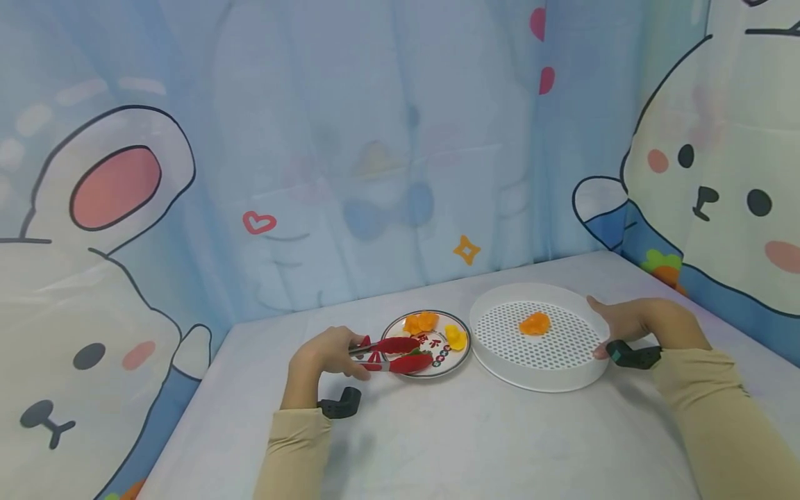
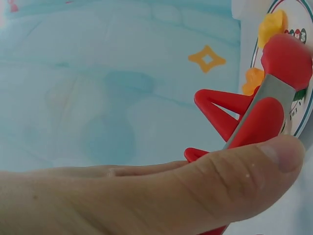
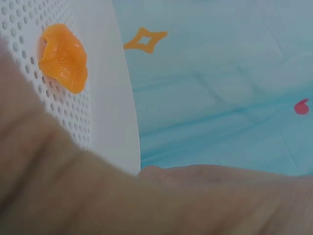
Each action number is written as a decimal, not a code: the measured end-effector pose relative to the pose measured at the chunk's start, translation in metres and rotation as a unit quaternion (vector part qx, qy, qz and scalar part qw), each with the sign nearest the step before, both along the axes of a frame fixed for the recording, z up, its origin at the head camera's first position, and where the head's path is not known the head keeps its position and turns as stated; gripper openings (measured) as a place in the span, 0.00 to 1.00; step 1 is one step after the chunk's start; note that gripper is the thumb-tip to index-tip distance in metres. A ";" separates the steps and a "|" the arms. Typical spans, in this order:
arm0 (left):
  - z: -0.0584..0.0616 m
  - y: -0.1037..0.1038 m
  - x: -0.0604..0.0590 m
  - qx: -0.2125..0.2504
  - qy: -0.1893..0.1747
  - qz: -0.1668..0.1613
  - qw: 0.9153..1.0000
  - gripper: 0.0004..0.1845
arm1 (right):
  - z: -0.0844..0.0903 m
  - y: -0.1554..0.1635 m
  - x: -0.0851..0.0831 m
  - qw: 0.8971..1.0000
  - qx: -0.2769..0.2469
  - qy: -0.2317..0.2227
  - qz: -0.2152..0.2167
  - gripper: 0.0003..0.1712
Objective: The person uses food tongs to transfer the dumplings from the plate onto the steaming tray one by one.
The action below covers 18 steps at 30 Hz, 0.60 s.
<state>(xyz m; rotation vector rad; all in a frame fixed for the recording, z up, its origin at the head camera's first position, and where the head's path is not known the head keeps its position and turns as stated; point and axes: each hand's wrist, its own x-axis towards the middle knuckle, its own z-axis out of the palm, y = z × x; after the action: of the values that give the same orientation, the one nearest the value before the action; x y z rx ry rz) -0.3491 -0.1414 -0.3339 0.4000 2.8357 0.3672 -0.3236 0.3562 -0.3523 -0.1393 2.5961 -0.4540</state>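
My left hand [image 1: 331, 357] grips red-tipped metal tongs [image 1: 392, 354], their tips open over the near side of a small patterned plate [image 1: 459, 354]. The plate carries orange pieces [image 1: 421, 322] and a yellow piece [image 1: 455, 337]. In the left wrist view my thumb [image 2: 234, 181] presses the tongs [image 2: 259, 122] next to the plate [image 2: 305, 107]. My right hand [image 1: 631, 323] holds the right rim of a white perforated round tray [image 1: 500, 357]. One orange piece [image 1: 535, 323] lies in the tray, and the right wrist view shows this orange piece [image 3: 62, 58] on the tray's holes [image 3: 24, 29].
The table [image 1: 475, 444] is covered with a pale cloth. A cartoon rabbit curtain [image 1: 375, 153] closes the back and both sides. A black wrist mount [image 1: 340, 403] sits on my left arm and another mount [image 1: 634, 355] on my right.
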 end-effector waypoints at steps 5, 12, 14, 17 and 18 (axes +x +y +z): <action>0.001 0.001 0.002 0.004 0.001 -0.001 1.000 0.35 | -0.001 0.000 -0.001 1.000 0.007 0.002 0.000 0.78; 0.000 -0.001 -0.001 0.016 -0.004 -0.007 1.000 0.34 | -0.004 0.002 -0.004 1.000 0.007 0.004 0.005 0.76; -0.001 -0.001 -0.002 0.020 -0.005 -0.010 1.000 0.34 | -0.004 0.003 -0.004 1.000 0.007 0.005 0.008 0.75; -0.003 -0.002 -0.005 0.024 -0.006 -0.014 1.000 0.33 | -0.003 0.002 -0.003 1.000 0.007 0.004 0.010 0.75; -0.003 -0.002 -0.005 0.026 -0.007 -0.014 1.000 0.33 | -0.003 0.002 -0.003 1.000 0.008 0.004 0.009 0.75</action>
<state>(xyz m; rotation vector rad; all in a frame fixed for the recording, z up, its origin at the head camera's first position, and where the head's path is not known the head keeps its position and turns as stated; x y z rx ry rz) -0.3542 -0.1433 -0.3374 0.4453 2.8095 0.4360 -0.3269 0.3584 -0.3555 -0.1594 2.6038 -0.4261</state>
